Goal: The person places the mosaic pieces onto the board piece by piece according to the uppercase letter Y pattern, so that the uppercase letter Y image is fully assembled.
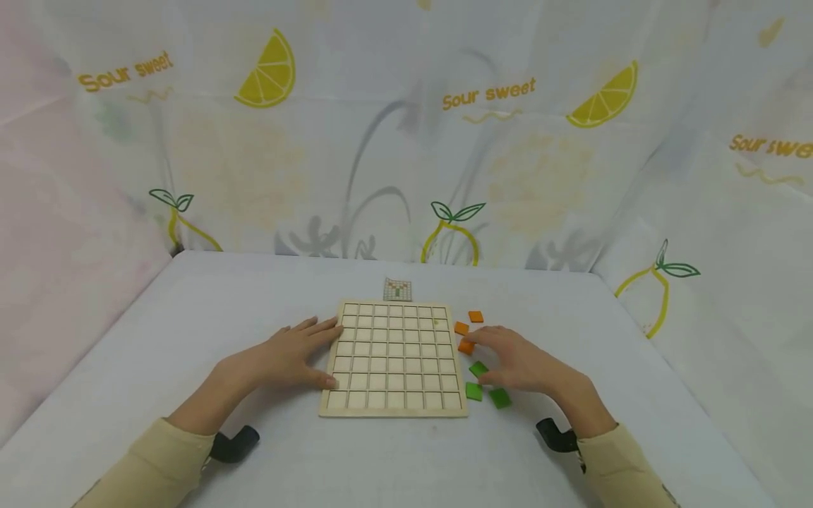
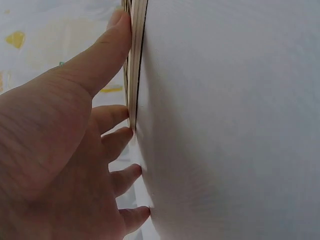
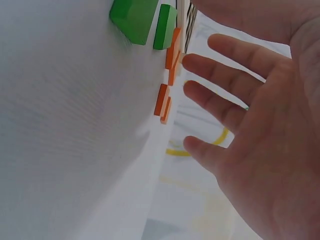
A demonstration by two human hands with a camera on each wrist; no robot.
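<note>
A light wooden grid board (image 1: 395, 363) lies flat on the table. My left hand (image 1: 298, 355) spreads along its left side, thumb and index fingertip on the frame; in the left wrist view the thumb (image 2: 102, 55) lies against the board's edge (image 2: 134, 65). My right hand (image 1: 516, 360) is over the small square tiles to the right of the board, fingers relaxed and holding nothing. Near its fingertips are orange tiles (image 1: 466, 347), and by its thumb green tiles (image 1: 473, 391). The right wrist view has the fingers (image 3: 215, 70) above the tabletop, apart from the green tile (image 3: 134, 20).
Behind the board is a small card (image 1: 397, 290) with a coloured grid pattern. A white cloth covers the table (image 1: 267, 451), and a lemon-printed curtain (image 1: 381, 127) hangs along its back and sides. Black straps with dark mounts (image 1: 236, 444) circle both wrists.
</note>
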